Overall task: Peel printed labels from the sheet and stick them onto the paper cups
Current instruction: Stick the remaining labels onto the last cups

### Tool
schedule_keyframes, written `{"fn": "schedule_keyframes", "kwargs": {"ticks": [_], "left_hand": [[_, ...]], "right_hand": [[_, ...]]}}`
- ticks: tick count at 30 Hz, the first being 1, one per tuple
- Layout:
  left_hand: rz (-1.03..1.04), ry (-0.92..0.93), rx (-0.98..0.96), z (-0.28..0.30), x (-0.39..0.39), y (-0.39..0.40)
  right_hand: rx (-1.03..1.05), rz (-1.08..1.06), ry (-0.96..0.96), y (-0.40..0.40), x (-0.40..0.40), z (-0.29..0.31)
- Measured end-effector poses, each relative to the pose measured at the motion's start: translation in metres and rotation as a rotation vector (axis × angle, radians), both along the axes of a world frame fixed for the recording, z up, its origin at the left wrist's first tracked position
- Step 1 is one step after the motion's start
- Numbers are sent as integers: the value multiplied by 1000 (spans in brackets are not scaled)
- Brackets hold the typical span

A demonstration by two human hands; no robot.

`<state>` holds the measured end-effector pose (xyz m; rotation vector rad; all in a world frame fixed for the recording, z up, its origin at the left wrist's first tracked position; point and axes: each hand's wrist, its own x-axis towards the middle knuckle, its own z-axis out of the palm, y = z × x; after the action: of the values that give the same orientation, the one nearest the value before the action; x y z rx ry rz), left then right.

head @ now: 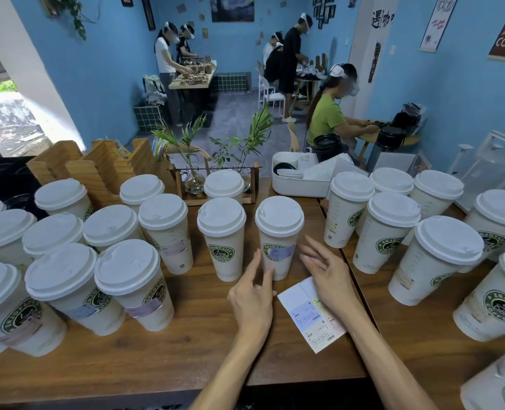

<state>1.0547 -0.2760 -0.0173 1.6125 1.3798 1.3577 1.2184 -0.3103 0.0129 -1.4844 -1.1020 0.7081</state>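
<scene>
Head view shows your left hand (252, 294) and right hand (328, 273) loose-fingered, gripping nothing, flanking the freshly labelled cup (278, 241), likely to smooth its label (281, 252), while the label sheet (313, 318) lies within reach on the surface (186, 350) beneath your right wrist.

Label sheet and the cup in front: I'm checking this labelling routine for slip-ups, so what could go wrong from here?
The label on the front cup sits tilted and may stay crooked or lift if not pressed flat. The right hand hovers over the label sheet and could drag it. The closely packed lidded cups could tip if either hand, such as the left hand, swings wide.
</scene>
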Motion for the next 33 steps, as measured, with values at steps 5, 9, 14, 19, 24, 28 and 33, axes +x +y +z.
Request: {"fn": "schedule_keyframes", "kwargs": {"ticks": [5,9,14,19,24,28,33], "left_hand": [[34,71,137,-7,-5,-16],[-151,268,123,-8,-2,-23],[-465,518,109,-7,3,-26],[-572,652,107,-12,-1,-22],[-662,645,85,-19,-12,-21],[-702,635,75,-18,-17,-23],[-695,535,94,-14,-26,-22]], "right_hand": [[-118,-129,-365,-28,17,-8],[-317,-59,-581,-40,25,-21],[-429,94,-672,-52,27,-32],[-426,131,-700,-61,32,-31],[-400,157,-740,-71,32,-26],[-321,100,-728,-74,25,-31],[-210,67,-613,-78,18,-34]]}}
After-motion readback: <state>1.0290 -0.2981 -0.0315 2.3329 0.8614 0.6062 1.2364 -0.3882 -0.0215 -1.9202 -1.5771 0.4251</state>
